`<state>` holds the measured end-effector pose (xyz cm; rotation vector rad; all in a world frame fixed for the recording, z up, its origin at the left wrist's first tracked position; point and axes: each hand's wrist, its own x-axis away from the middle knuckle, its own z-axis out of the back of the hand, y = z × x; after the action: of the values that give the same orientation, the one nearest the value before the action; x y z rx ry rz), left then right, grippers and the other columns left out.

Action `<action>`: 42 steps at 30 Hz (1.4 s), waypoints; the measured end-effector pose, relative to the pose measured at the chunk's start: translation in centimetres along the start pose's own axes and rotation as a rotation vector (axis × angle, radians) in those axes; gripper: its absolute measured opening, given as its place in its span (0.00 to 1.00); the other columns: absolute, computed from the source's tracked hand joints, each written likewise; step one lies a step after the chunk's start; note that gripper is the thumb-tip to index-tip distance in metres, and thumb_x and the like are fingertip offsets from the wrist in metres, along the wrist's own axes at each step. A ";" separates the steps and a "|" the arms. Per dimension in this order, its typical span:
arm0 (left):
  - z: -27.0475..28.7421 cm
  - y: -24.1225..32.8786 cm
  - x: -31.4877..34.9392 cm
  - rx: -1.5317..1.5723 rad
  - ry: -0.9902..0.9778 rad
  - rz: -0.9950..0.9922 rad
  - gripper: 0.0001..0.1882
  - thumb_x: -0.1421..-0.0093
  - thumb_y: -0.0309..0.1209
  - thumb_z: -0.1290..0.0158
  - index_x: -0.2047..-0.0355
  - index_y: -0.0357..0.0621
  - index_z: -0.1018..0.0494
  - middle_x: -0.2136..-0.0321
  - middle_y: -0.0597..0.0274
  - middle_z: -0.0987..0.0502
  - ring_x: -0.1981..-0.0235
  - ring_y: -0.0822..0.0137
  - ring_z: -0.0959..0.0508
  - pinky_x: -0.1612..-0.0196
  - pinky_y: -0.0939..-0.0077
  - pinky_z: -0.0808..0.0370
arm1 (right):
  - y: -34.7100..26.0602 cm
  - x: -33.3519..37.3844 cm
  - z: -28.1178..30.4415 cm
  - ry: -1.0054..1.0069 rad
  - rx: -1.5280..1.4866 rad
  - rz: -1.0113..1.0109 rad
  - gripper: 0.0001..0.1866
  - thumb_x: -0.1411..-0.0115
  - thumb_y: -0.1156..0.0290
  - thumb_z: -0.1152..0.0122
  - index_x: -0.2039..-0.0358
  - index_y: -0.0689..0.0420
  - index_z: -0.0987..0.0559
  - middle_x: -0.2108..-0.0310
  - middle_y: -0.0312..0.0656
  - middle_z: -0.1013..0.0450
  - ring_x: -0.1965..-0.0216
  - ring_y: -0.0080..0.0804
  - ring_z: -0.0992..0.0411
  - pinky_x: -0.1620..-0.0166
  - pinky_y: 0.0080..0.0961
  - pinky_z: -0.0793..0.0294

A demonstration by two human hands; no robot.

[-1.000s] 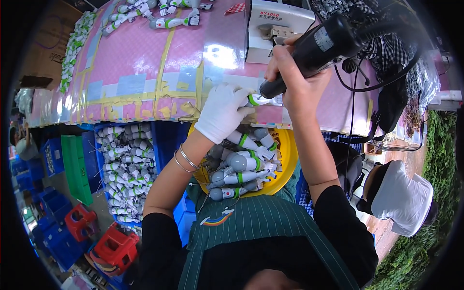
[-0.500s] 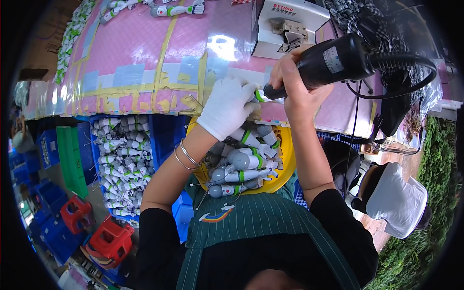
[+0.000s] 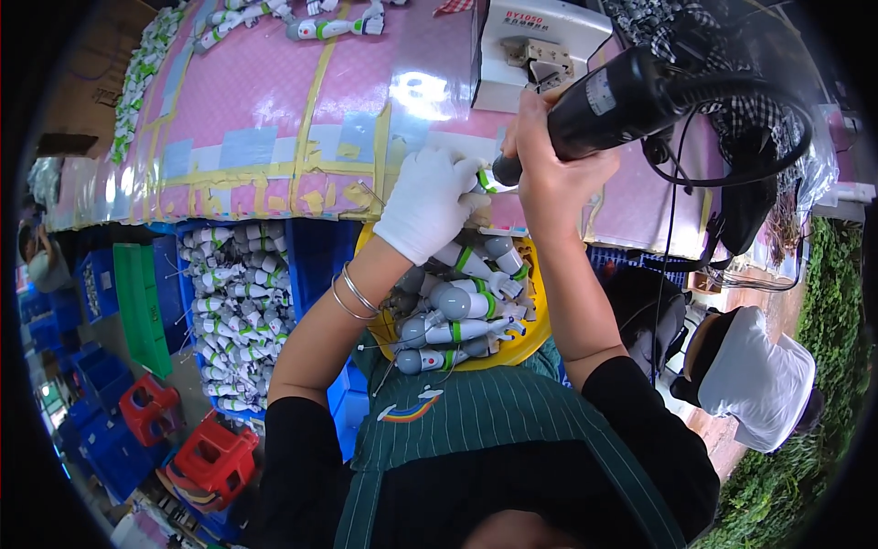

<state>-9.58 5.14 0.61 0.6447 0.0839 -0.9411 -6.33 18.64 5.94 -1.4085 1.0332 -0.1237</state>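
My left hand (image 3: 425, 203), in a white glove, is closed around a white toy arm (image 3: 488, 181) with a green band at the table's front edge. Most of that arm is hidden by the glove. My bare right hand (image 3: 562, 178) grips a black electric screwdriver (image 3: 608, 105), tilted with its nose down and to the left. The nose sits right beside the toy arm; whether its tip touches cannot be made out. Below my hands, a yellow basin (image 3: 541, 320) on my lap holds several white toy arms (image 3: 462, 331) with grey rounded shoulders and green bands.
A white and grey screw feeder (image 3: 540, 55) stands at the table's back. More toy arms lie on the pink, taped tabletop (image 3: 247, 82) at far left. Left of me is a blue crate (image 3: 302, 265) full of toy arms, near red stools (image 3: 210, 462). The screwdriver's cable (image 3: 805, 137) loops right.
My right hand and the screwdriver have shifted slightly left, and the screwdriver's body is tilted more steeply. My left hand stays almost in place with the toy arm.
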 end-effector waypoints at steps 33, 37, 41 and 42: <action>10.4 -16.9 -7.3 -0.916 -0.179 0.243 0.21 0.43 0.29 0.45 0.48 0.48 0.27 0.62 0.56 0.24 0.59 0.53 0.23 0.60 0.56 0.25 | -16.3 -1.9 2.5 -1.154 -1.355 -0.948 0.32 0.52 0.48 0.26 0.65 0.69 0.19 0.75 0.43 0.23 0.81 0.21 0.28 0.75 0.12 0.32; 11.4 -19.1 -0.9 -0.483 0.014 0.337 0.23 0.45 0.28 0.42 0.48 0.44 0.29 0.61 0.50 0.24 0.57 0.49 0.24 0.56 0.56 0.26 | -13.5 -3.5 4.6 -1.085 -1.101 -0.530 0.26 0.48 0.55 0.29 0.60 0.65 0.24 0.79 0.42 0.25 0.83 0.28 0.29 0.78 0.21 0.31; 9.2 -9.8 0.5 0.001 -0.016 0.299 0.23 0.44 0.25 0.44 0.47 0.42 0.29 0.59 0.47 0.24 0.58 0.49 0.24 0.52 0.62 0.27 | -7.9 -6.3 5.3 -0.421 -0.603 0.115 0.18 0.37 0.65 0.46 0.50 0.58 0.34 0.82 0.38 0.34 0.83 0.32 0.33 0.79 0.32 0.30; 8.0 -7.2 0.9 0.079 -0.063 0.291 0.22 0.45 0.26 0.43 0.48 0.43 0.29 0.60 0.48 0.24 0.58 0.49 0.25 0.52 0.61 0.28 | -6.8 -7.6 5.2 -0.285 -0.445 0.161 0.16 0.35 0.65 0.51 0.50 0.59 0.34 0.82 0.39 0.37 0.84 0.31 0.35 0.78 0.31 0.31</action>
<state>-16.23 -2.95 3.36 0.6791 -0.1023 -0.6849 -4.08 25.74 14.68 -1.6732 0.9635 0.4380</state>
